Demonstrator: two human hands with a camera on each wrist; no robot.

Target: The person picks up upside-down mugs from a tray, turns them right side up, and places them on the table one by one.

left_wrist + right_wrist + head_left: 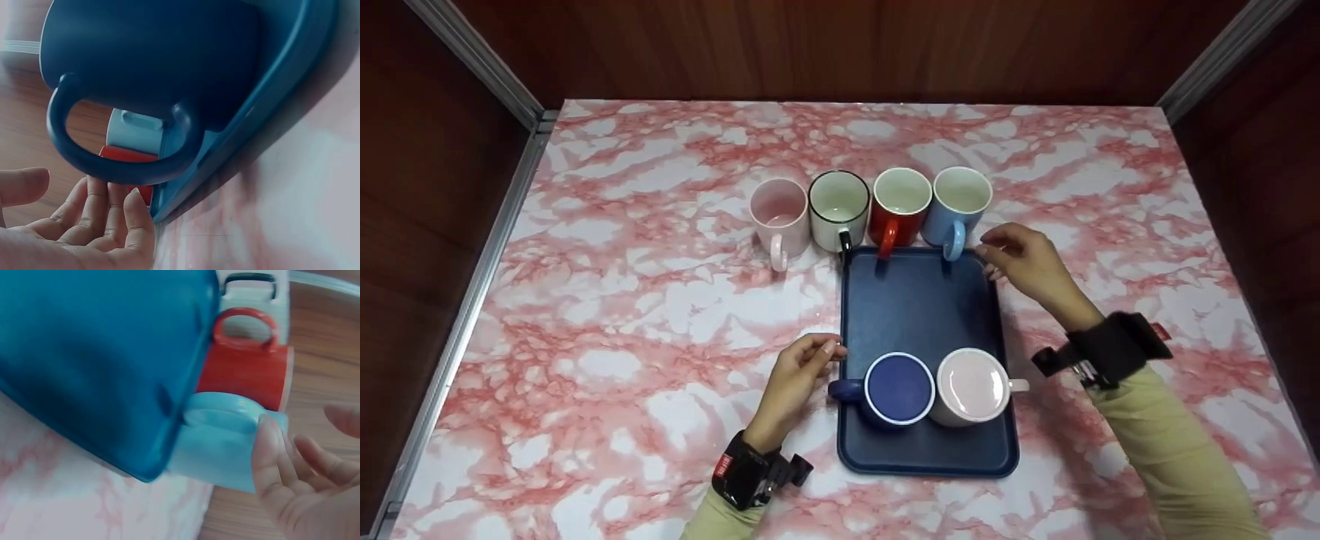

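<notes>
Nearest the person, at 6 o'clock on the pink marble worktop, sits a dark blue tray. Two cups stand on its near end: a dark blue mug and, touching it at 3 o'clock, a white mug.

The left hand is at the tray's 9 o'clock edge, just beside the dark blue mug's handle. Its fingers are loosely curled and hold nothing. The right hand is at the tray's far corner, at 1 o'clock. Its fingers are relaxed and brush the light blue mug, but do not wrap round it.

Past the tray, at 12 o'clock, four cups stand in a row: a pink mug, a white mug with a black rim, a red mug and the light blue one.

It looks like cups are being moved onto the tray, and the light blue mug seems to be next. The right hand would need to close on its handle and lift.

The wrist views are blurry and very close. The tray hides most of the far cups there.
</notes>
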